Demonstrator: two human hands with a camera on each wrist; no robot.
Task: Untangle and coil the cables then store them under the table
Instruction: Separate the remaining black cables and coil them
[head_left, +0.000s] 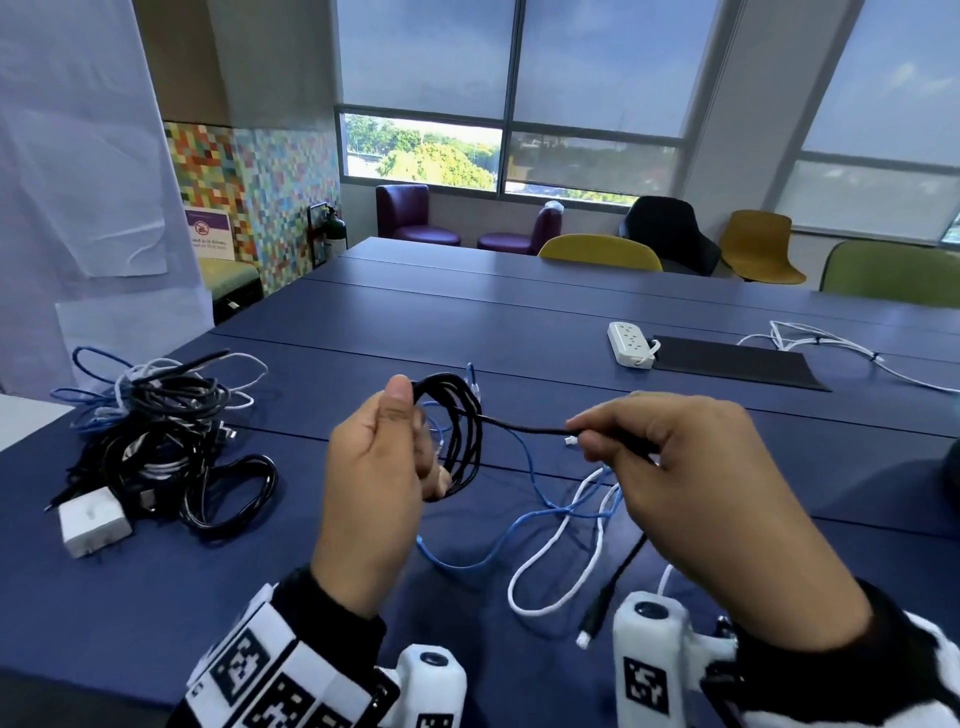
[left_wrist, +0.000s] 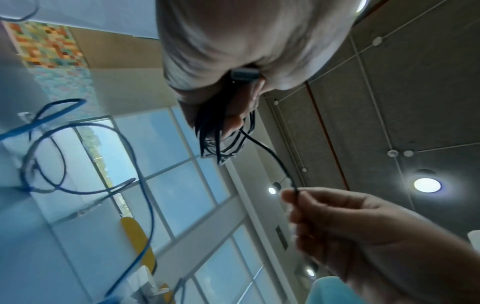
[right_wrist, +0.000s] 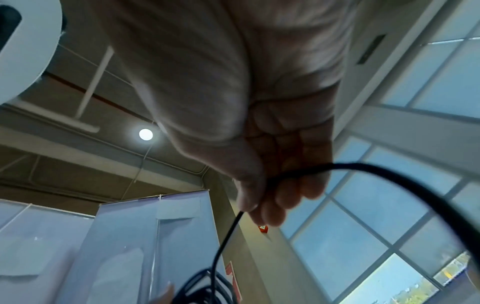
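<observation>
My left hand (head_left: 379, 467) grips a black cable coil (head_left: 460, 436) of several loops, held upright above the blue table (head_left: 519, 322). A straight run of the same black cable (head_left: 519, 427) leads right to my right hand (head_left: 670, 467), which pinches it between thumb and fingers. The cable's free tail with its plug (head_left: 592, 618) hangs below the right hand. In the left wrist view the coil (left_wrist: 223, 142) shows under the left palm, and the right hand (left_wrist: 337, 222) pinches the cable. The right wrist view shows the right fingers (right_wrist: 280, 197) round the cable (right_wrist: 226, 242).
A tangled pile of black, white and blue cables (head_left: 156, 436) with a white adapter (head_left: 93, 519) lies at the left. Loose blue (head_left: 519, 519) and white cables (head_left: 561, 561) lie under my hands. A white power strip (head_left: 631, 344) and black mat (head_left: 737, 364) sit far right; chairs stand beyond.
</observation>
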